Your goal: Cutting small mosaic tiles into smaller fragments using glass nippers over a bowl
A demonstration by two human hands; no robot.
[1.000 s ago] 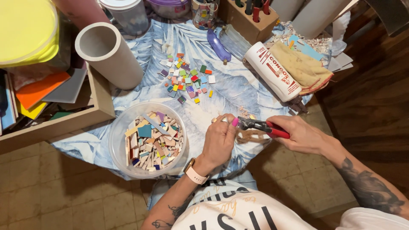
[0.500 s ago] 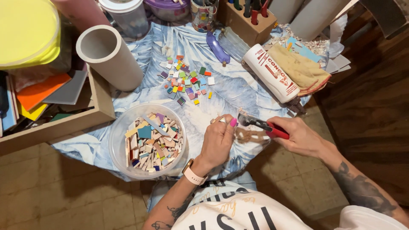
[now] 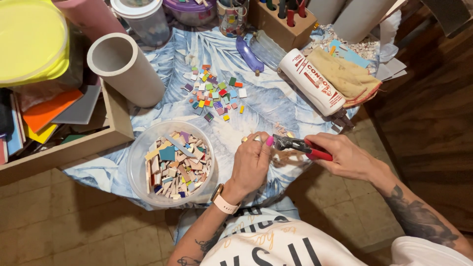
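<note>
**Nippers closing in on a small tile piece**

Head view is showing the person's right hand (image 3: 347, 156) gripping a pair of red-handled tile nippers (image 3: 301, 147), its grip wrapped tight around the handles. The left hand (image 3: 252, 162) is pinching a small tile piece (image 3: 270, 141), pinkish at the tip, between thumb and fingers, its grip narrow and closed on that fragment. Compared with a second ago, the nipper head is now sitting right against the pinched piece, where before it was hovering a little lower and apart; the hands themselves are staying in nearly the same spot over the near edge of the bench (image 3: 276, 98). Judging from this, the cutting of the piece is under way or about to bite, though whether the jaws are already squeezing the tile cannot be told.

Just left of the left hand, a clear plastic tub (image 3: 140, 152) is holding a heap of larger tile offcuts. Farther back on the leaf-patterned cloth, a scatter of small coloured tiles (image 3: 214, 93) is lying well apart from the hands, near a white adhesive tube (image 3: 310, 81).
</note>
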